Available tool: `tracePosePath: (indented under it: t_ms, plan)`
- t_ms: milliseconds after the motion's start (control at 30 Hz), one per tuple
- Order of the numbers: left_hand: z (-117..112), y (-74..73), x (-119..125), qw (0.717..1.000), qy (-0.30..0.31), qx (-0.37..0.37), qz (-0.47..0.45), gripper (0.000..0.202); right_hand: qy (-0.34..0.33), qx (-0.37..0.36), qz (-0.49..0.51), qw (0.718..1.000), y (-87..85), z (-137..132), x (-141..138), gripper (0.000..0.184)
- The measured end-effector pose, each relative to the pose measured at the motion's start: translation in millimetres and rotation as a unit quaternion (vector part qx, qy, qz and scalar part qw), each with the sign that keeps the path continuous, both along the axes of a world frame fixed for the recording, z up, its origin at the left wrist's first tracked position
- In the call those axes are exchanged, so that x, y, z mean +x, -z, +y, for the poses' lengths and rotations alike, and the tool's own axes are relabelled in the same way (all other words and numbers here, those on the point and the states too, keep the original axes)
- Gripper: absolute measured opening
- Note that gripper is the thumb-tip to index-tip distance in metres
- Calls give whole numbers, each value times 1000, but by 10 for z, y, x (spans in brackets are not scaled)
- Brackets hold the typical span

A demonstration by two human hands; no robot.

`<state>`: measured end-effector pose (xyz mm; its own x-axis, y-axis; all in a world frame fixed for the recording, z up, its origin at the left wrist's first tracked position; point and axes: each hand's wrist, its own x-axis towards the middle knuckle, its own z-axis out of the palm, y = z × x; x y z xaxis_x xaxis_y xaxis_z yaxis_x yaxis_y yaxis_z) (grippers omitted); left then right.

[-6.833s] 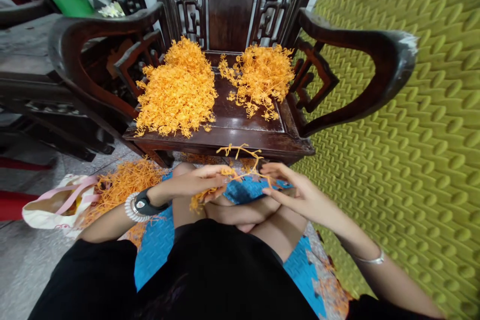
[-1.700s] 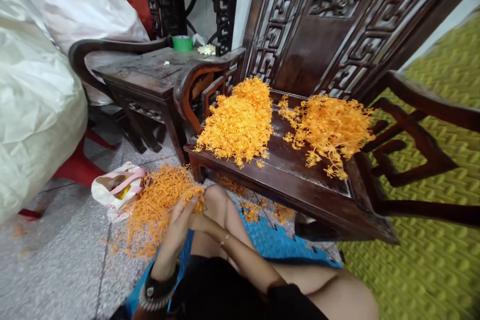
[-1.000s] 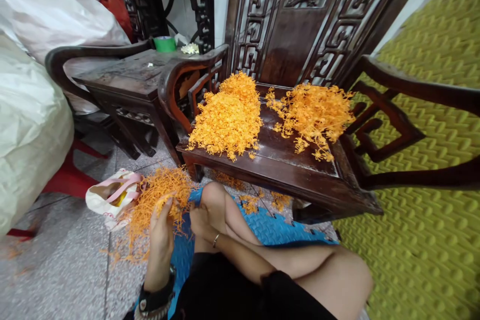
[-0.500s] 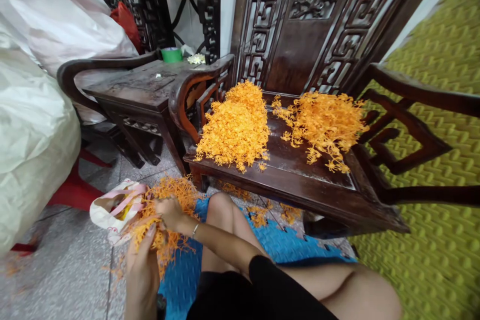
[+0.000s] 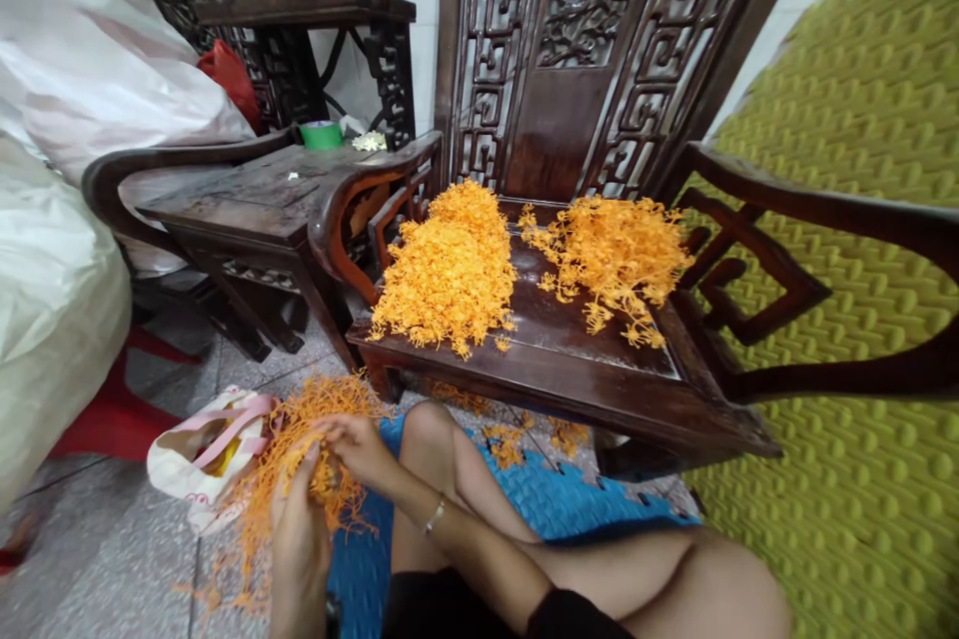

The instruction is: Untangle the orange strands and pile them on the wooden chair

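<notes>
I sit on the floor before a dark carved wooden chair. Two heaps of orange strands lie on its seat: a dense left heap and a looser right heap. A third pile of orange strands lies on the floor by my left knee. My left hand and my right hand meet over that floor pile, and both pinch a tangled bunch of orange strands between their fingers. My right arm crosses over my knee.
A white and pink cloth bag lies on the grey floor left of the pile. A blue mat is under my legs. A low dark side table and big white sacks stand left. Green padded wall at right.
Both hands moved from in front of my lap to the floor pile at my left and took up a bunch of strands. The view swung left and upward.
</notes>
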<state>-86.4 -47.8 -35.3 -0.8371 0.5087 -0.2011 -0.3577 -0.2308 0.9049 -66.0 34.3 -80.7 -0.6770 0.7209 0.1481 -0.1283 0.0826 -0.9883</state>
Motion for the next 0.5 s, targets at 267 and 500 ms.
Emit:
tracePosePath:
  t_ms: [267,500]
  plan:
    - [289,130,485,978,191,-22,75,29,110,-13,30,993,-414,-20,1217,36]
    - [427,39,998,928,366,7,75,40,243,99,-35,964,-566,-52,1829,37]
